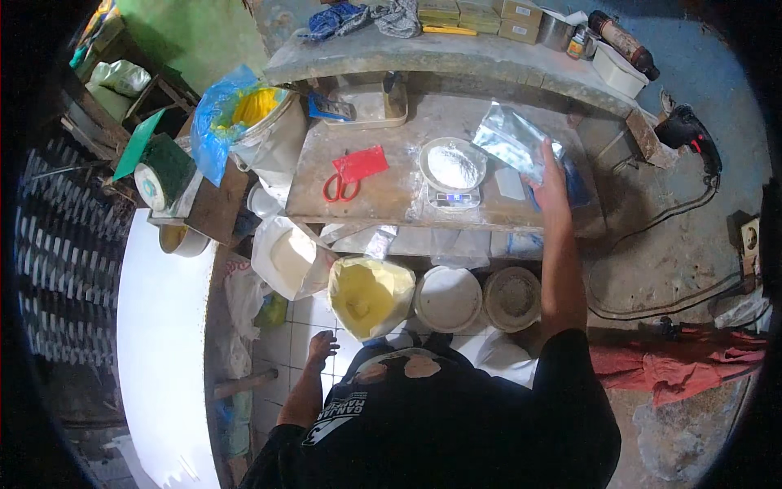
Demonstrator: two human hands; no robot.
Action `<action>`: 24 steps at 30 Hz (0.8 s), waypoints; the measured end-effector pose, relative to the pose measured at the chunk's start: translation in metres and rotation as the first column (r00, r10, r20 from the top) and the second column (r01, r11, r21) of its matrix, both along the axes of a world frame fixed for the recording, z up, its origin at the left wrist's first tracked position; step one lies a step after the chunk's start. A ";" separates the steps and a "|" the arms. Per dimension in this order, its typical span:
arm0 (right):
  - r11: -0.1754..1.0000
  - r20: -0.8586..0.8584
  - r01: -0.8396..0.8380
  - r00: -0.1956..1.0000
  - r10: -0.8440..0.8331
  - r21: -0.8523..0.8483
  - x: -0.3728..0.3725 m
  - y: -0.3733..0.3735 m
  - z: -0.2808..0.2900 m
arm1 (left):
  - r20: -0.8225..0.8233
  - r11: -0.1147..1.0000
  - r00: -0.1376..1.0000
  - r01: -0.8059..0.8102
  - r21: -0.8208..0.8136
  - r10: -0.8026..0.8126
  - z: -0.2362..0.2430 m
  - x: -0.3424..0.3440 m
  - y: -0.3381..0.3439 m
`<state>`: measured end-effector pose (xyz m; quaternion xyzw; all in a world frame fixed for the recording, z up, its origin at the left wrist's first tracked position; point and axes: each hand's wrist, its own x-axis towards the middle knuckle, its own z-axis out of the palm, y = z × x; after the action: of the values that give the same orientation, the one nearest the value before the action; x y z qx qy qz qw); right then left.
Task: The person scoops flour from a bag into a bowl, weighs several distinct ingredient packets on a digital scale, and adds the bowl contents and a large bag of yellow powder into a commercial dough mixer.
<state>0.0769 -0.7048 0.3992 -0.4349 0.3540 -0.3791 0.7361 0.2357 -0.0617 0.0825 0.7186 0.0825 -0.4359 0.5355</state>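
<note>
My right hand (547, 167) grips a silver foil pouch (507, 132) over the right part of the worktable (318, 204), above a dark blue item partly hidden behind that hand. To its left, a bowl of foil or silvery material (453, 165) sits on a small digital scale (454, 199), beside a pale flat card (511, 183). Red scissors (340, 189) lie against a red packet (362, 160). My left hand (323, 344) hangs low with fingers apart, holding nothing, just left of a bag-lined bucket of yellow powder (364, 295).
A concrete shelf (456, 53) with boxes and cloths runs behind. A blue-lined bucket (261, 138) stands left of a tray (358, 118); containers (446, 297) line the floor below. A white board (163, 342) is at left; a power tool (684, 134) and cables are at right.
</note>
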 end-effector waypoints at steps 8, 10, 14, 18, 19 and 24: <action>0.986 -0.173 0.087 0.979 -0.111 -0.143 0.001 0.017 -0.003 | 0.014 1.000 1.000 0.013 -0.018 -0.013 0.000 0.000 0.002; 0.987 -0.188 0.124 0.972 -0.141 -0.098 -0.001 0.013 -0.007 | 0.027 1.000 0.999 0.024 -0.005 -0.024 0.000 0.001 0.001; 0.998 -0.106 0.051 0.993 -0.054 -0.029 -0.008 0.005 -0.011 | 0.041 0.999 0.999 0.028 -0.042 -0.026 -0.001 0.001 0.005; 0.995 -0.045 0.071 0.997 -0.068 0.067 -0.006 0.009 -0.007 | 0.076 0.999 0.996 0.042 0.001 -0.042 0.003 0.004 -0.002; 0.994 -0.025 0.072 0.997 -0.070 0.078 -0.006 0.012 -0.006 | 0.107 0.999 0.993 0.052 0.016 -0.053 0.006 0.008 -0.007; 0.988 0.104 0.011 0.994 -0.027 0.154 -0.001 0.034 0.000 | 0.283 0.997 0.956 0.083 0.001 -0.080 0.044 0.028 -0.045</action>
<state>0.0755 -0.6709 0.3991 -0.3529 0.3468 -0.3801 0.7814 0.2640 -0.1064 0.1260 0.7735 -0.0269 -0.3506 0.5274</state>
